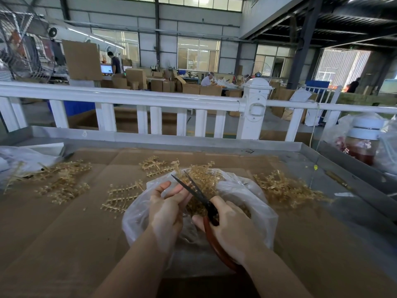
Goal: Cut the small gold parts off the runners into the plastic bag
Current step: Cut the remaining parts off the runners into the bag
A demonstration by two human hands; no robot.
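Gold runners (204,179) over plastic bag (253,196), right hand (232,224) gripping open scissors (193,188) — left hand (167,209) pinching a runner, loose piles (62,181) flanking.

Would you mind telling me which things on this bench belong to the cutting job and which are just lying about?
In use: scissors in the right hand, left hand, plastic bag, gold runners.

Lying about: white-lidded jar, clear bags at far left, white railing.

Runners (285,190) right of bag (247,190); parts seemingly inside.
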